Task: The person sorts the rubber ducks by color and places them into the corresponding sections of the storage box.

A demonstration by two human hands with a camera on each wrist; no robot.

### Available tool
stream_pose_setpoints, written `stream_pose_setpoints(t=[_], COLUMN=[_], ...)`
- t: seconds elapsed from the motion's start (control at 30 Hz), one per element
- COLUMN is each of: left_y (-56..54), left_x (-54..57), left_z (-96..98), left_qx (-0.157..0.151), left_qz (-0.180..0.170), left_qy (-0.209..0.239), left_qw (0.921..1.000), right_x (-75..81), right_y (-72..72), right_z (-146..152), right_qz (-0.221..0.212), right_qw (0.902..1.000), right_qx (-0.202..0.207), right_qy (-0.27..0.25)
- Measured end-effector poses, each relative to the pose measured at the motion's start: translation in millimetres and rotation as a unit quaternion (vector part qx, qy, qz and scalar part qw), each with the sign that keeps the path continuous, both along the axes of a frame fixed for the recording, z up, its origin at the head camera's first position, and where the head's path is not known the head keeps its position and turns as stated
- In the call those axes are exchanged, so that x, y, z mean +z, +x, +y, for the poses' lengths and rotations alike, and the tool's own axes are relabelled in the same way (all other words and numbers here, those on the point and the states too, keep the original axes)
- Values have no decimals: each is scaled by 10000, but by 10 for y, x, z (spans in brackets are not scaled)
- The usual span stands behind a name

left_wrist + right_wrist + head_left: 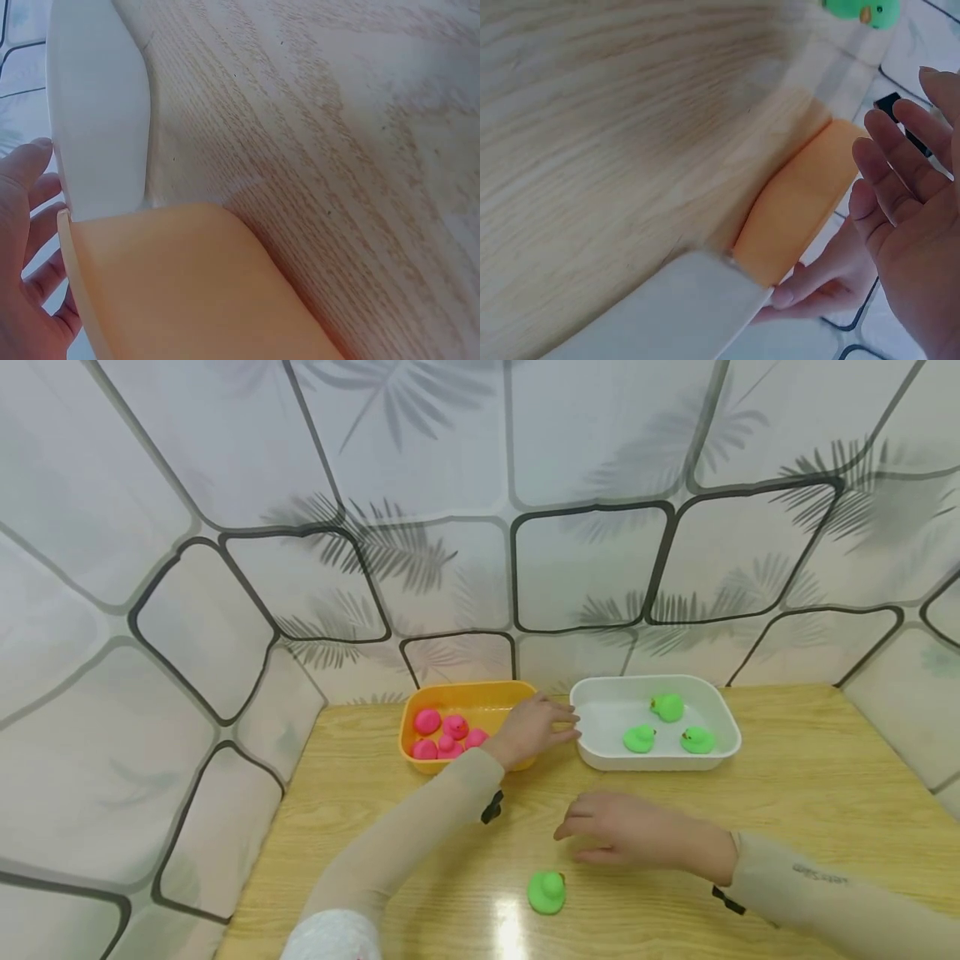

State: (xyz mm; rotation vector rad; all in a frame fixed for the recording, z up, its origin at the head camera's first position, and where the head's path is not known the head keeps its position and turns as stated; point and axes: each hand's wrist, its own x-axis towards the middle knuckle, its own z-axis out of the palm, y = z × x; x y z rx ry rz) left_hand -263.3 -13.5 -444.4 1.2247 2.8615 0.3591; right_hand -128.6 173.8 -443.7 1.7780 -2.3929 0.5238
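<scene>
My left hand (531, 727) reaches over the right end of the orange tray (480, 692), its loosely bent fingers right at the left rim of the white tray (660, 762). Nothing shows between the left fingers in the left wrist view. Above the table, in front of the white tray, hovers my right hand (626, 828), fingers relaxed and holding nothing. A green rubber duck (546, 893) sits on the table to the near left of the right hand. Several pink rubber ducks (427, 721) lie in the orange tray; three green rubber ducks (667, 707) stand in the white one.
The two trays stand side by side at the back of the wooden table (810, 827), close to a patterned wall covering (592, 568). This covering also rises along the left and right sides.
</scene>
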Motion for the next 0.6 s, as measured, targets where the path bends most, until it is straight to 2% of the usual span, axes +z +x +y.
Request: stream_pose_setpoints(t=[0.1,0.33,0.6], left_y=[0,-11,-10], left_x=[1,-6,3], left_z=[-4,-7,-8], left_qx=[7,-42,-27], left_qz=[-23,-12,-97], left_qy=[1,43,47], left_qw=[10000,10000,9999], right_x=[-30,-57,-124], right_y=[35,98,127], right_z=[-71,-166,-240], right_qz=[76,-362,-502], right_qw=[9999,9984,9972], right_qx=[91,34,171], right_qy=[66,429,534])
